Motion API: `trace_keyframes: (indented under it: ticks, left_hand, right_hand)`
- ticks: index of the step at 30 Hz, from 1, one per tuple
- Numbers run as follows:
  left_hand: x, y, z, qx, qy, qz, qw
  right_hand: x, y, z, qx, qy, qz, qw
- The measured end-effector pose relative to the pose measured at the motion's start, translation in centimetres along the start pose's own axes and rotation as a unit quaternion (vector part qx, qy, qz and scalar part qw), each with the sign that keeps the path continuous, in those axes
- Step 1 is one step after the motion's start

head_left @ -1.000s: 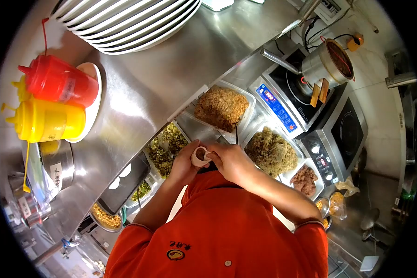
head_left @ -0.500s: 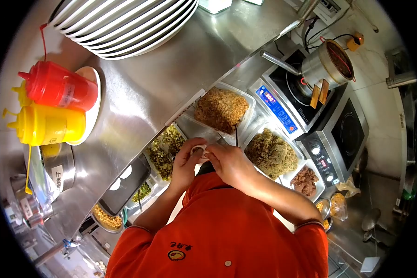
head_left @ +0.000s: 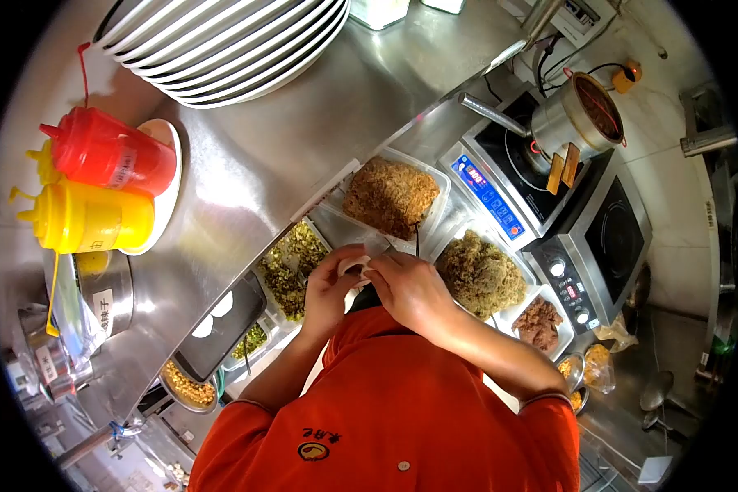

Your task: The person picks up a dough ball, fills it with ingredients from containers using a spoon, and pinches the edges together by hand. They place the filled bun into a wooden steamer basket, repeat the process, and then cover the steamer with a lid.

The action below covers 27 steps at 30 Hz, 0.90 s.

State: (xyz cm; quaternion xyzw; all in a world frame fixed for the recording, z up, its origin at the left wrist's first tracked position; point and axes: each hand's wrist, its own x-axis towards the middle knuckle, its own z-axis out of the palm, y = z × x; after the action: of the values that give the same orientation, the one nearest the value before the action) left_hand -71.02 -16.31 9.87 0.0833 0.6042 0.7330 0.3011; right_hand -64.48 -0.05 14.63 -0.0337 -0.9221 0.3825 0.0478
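Observation:
Just above the red shirt, both hands meet around a small white wrapper of what looks like dough point(head_left: 354, 264). My left hand point(head_left: 330, 283) has its fingers curled round the left side of it. My right hand point(head_left: 398, 283) pinches its right edge, fingertips bent inward. What lies inside the wrapper is hidden. A tray of chopped green vegetables point(head_left: 291, 275) is beside my left hand. A tub of brown shredded filling point(head_left: 391, 197) lies beyond the hands, and a tub of greenish-brown filling point(head_left: 481, 275) is to the right of my right hand.
White plates point(head_left: 230, 57) are stacked on the steel shelf point(head_left: 246, 156). Red point(head_left: 115, 152) and yellow point(head_left: 90, 217) squeeze bottles stand at left. A pot point(head_left: 578, 111) sits on the lit cooker at right, near minced meat point(head_left: 539, 324). A dark tray point(head_left: 221, 328) holds white rounds.
The fingers have shifted slightly around the white wrapper, which both hands still hold. The view has moved a little; the containers stay in place.

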Motion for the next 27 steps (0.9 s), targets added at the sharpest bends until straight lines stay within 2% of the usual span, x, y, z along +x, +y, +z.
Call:
trace_keyframes:
  ticks: [1,3,4,6,10,12,16,18,19,21,25,27]
  left_hand:
    - [0.0,0.3,-0.1,0.000,0.000,0.001,1.000]
    - [-0.1,0.8,-0.4,-0.267,0.015,-0.076,0.961]
    - [-0.3,0.5,-0.5,-0.267,0.016,-0.077,0.960]
    - [-0.2,-0.6,-0.7,-0.286,0.021,-0.153,0.946]
    - [0.2,-1.6,-1.6,-0.274,-0.013,-0.169,0.947]
    - [0.1,-1.3,-0.7,-0.221,0.076,-0.191,0.953]
    - [0.0,-0.2,0.0,-0.225,0.010,-0.138,0.964]
    - [0.0,-0.9,-0.9,-0.189,-0.005,-0.157,0.969]
    - [0.0,-1.1,-0.7,-0.189,-0.004,-0.156,0.969]
    - [-0.1,-1.2,0.2,-0.179,0.044,-0.129,0.974]
    - [-0.2,-0.6,-0.1,-0.191,0.011,-0.125,0.974]
    - [-0.1,-1.1,-1.0,-0.190,-0.044,-0.154,0.969]
  right_hand:
    - [0.0,-0.2,-0.3,0.000,0.000,-0.001,1.000]
    - [-0.1,-0.9,-0.9,0.102,0.017,0.013,0.995]
    - [-0.2,-0.9,-0.8,0.103,0.015,0.014,0.995]
    - [0.0,-0.6,-0.4,0.132,-0.039,0.021,0.990]
    - [-0.2,-0.3,-0.4,0.119,-0.070,0.024,0.990]
    - [-0.8,-1.1,-0.3,0.130,-0.043,0.039,0.990]
    - [-0.6,0.4,0.2,0.108,-0.060,0.021,0.992]
    - [-0.8,0.3,0.0,0.071,-0.009,-0.049,0.996]
    - [-0.9,-0.1,-0.2,0.070,-0.010,-0.050,0.996]
    - [-1.1,-1.2,-0.7,0.096,-0.059,0.031,0.993]
    - [-1.0,-0.5,-0.8,0.098,-0.049,-0.004,0.994]
    - [-1.6,-1.2,-1.1,0.059,-0.027,-0.016,0.998]
